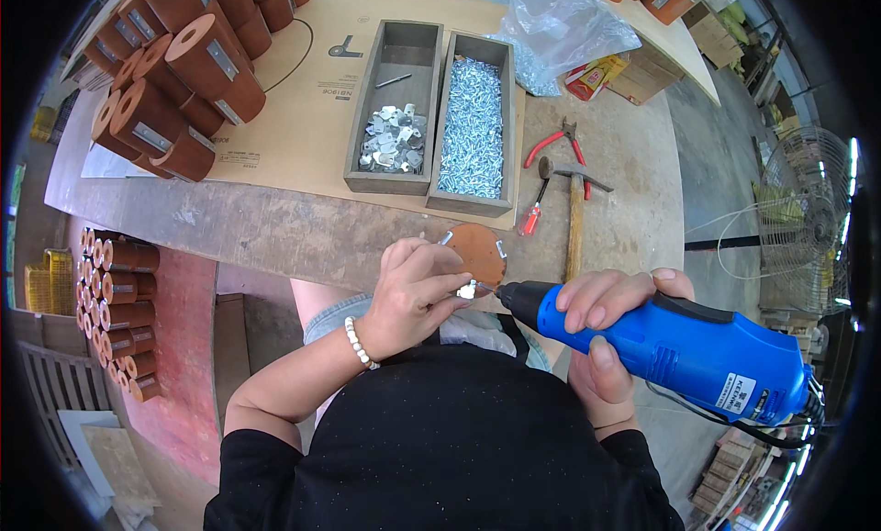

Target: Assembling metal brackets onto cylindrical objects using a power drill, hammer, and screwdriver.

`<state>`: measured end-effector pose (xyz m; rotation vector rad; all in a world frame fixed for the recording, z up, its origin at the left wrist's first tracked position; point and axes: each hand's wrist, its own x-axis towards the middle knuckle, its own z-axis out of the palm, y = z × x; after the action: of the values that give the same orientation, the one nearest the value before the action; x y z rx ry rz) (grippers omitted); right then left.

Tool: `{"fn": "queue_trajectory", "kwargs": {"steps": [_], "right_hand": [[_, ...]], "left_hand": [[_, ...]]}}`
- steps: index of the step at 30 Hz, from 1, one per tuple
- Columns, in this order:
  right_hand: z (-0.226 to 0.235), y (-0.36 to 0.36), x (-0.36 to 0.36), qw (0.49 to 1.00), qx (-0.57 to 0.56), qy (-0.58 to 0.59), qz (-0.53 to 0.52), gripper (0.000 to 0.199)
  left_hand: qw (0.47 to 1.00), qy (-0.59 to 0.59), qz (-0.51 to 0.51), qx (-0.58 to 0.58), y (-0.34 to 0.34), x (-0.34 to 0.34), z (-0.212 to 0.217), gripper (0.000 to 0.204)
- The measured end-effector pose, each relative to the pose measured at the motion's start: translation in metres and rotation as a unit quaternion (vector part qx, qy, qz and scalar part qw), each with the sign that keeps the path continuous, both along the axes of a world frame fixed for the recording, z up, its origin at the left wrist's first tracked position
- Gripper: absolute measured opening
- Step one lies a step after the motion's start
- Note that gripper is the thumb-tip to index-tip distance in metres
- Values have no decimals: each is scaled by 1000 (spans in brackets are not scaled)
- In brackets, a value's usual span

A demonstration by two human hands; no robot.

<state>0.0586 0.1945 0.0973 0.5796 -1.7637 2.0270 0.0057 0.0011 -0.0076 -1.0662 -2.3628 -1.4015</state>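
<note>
A round brown wooden piece (479, 252) stands at the table's front edge, with two small metal clips on its far rim. My left hand (418, 292) is closed at its near left side, thumb and fingers pinching a small pale metal bracket (467, 290) against the rim. In my right hand (606, 311) is a blue electric screwdriver (679, 347), held level with its black nose pointing left. Its bit tip reaches the bracket; whether it touches a screw is too small to tell.
Two wooden trays stand beyond my hands: one with metal brackets (395, 138), the other full of screws (471, 132). Pliers (576, 150), a hammer (575, 219) and a red screwdriver (531, 217) lie right of them. Brown cylinders (202, 58) are stacked far left. A fan (798, 219) stands right.
</note>
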Motion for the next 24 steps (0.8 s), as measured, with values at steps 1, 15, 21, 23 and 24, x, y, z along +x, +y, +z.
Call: {"fn": "queue_trajectory", "kwargs": {"steps": [1, 15, 21, 23, 24], "right_hand": [[0, -1, 0, 1000, 1, 2, 5, 70], [-1, -12, -12, 993, 85, 59, 49, 70], [6, -15, -16, 984, 136, 76, 83, 73], [7, -16, -17, 982, 147, 70, 92, 73], [7, -17, -18, 982, 148, 69, 95, 73]], "left_hand": [[1000, 4, -2, 8, 0, 0, 0, 35], [1000, -9, 0, 11, -2, 2, 2, 34], [1000, 10, 22, 12, 2, 5, 1, 36], [999, 22, 30, 13, 2, 6, -1, 35], [999, 30, 28, 12, 2, 5, -2, 36]]}}
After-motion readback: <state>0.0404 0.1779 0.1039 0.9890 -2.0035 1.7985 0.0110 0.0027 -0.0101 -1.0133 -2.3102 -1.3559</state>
